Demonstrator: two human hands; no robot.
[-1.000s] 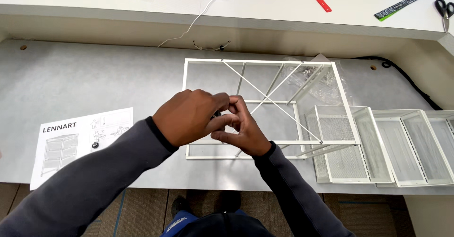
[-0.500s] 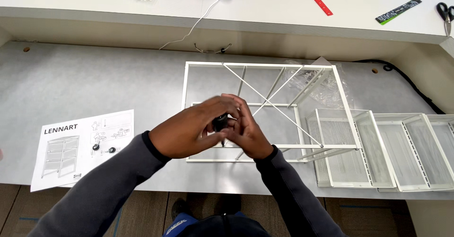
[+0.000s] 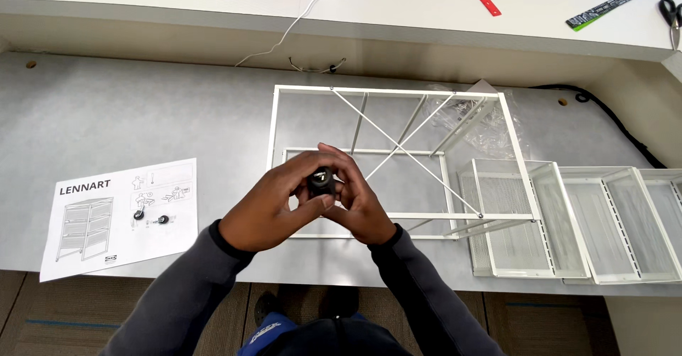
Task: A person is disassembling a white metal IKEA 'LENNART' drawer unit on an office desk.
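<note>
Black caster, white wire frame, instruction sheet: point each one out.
black caster (image 3: 321, 182), head view, on its dark wheel between both hands' fingertips
white wire frame (image 3: 387, 92), head view, on its far top bar
instruction sheet (image 3: 85, 246), head view, on its lower blank part

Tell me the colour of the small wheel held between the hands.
Black, with a pale spot at its centre: the small wheel, best seen in the head view.

A small black plastic caster wheel (image 3: 320, 182), round with a pale spot at its centre, is pinched between the fingertips of the left hand (image 3: 273, 210) and the right hand (image 3: 357, 203). It sits above the near rail of the white wire metal frame (image 3: 398, 157), which lies flat on the grey tabletop.
</note>
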